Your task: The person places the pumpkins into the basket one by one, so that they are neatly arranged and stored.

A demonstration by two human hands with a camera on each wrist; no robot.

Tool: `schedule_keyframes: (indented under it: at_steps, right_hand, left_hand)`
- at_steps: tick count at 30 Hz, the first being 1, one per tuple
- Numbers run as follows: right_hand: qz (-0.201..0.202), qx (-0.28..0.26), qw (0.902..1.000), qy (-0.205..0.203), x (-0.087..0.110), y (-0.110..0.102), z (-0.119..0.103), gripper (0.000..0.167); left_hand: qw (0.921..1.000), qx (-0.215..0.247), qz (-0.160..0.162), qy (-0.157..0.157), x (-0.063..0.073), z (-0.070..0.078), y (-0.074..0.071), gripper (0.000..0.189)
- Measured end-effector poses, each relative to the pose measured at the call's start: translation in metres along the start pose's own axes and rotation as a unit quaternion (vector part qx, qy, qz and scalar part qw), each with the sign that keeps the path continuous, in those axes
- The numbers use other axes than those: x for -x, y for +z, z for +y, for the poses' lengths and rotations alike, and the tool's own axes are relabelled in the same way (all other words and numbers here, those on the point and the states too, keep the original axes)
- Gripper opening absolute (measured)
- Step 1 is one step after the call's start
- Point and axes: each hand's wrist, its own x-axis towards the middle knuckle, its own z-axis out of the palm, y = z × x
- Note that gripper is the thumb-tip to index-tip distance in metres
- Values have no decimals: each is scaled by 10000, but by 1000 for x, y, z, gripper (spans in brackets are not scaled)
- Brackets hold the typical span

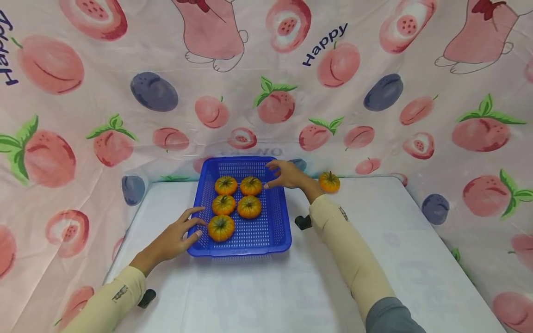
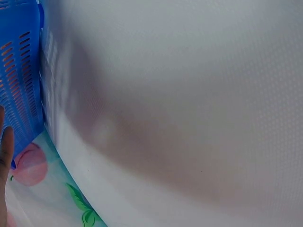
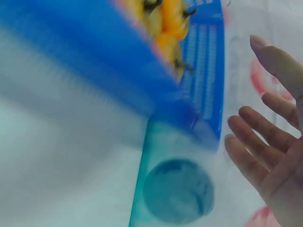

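Several small orange pumpkins (image 1: 221, 228) sit in a blue perforated plastic basket (image 1: 260, 236), most of them toward its left side. My left hand (image 1: 176, 237) is at the basket's left rim with fingers loosely spread. Only a sliver of its fingers (image 2: 6, 147) appears in the left wrist view, beside the basket wall (image 2: 23, 90). Over the back right corner of the basket is my right hand (image 1: 289, 175), thumb and fingers apart and nothing between them. The right wrist view shows its palm and spread fingers (image 3: 255, 137) too.
One more pumpkin (image 1: 329, 182) lies on the white table (image 1: 399, 259) near the back edge, beyond the right wrist. A fruit-patterned cloth (image 1: 245, 46) hangs behind and at both sides of the table. Dark devices (image 1: 303, 222) show beside both wrists.
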Motion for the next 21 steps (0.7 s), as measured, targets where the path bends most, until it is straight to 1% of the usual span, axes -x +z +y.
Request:
schedule_keyframes:
  at_steps: [9,16,21]
  right_hand:
    - [717,-95,9969,294,23,-11,47,76]
    - [904,-135,9928,774,48,-24,83,76]
    - [1175,-160,9872,1070,65,-30,112,75]
  left_hand:
    - [10000,-41,-32,-27,-1,3,0,30]
    - [10000,9,-46,-33,0,2,0,30]
    - [10000,-25,-33,-28,0,2,-1,30]
